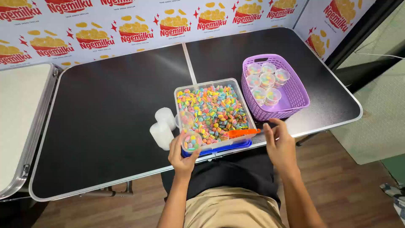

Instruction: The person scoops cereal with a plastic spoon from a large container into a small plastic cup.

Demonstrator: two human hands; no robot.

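A clear plastic tub [238, 90] full of small multicoloured candies stands at the near edge of a black folding table [109, 114]. My left hand [182, 153] holds a small clear cup [191, 141] partly filled with the candies, at the tub's near left corner. My right hand [278, 143] is just right of the tub, fingers at the handle end of an orange scoop [242, 133] that rests on the tub's near rim. Whether the fingers grip the scoop is unclear.
A purple basket [295, 90] with several filled, lidded cups stands to the right of the tub. Two stacks of empty clear cups [162, 126] lie left of it. A blue lid [223, 148] sits under the tub. A white table [21, 109] adjoins on the left.
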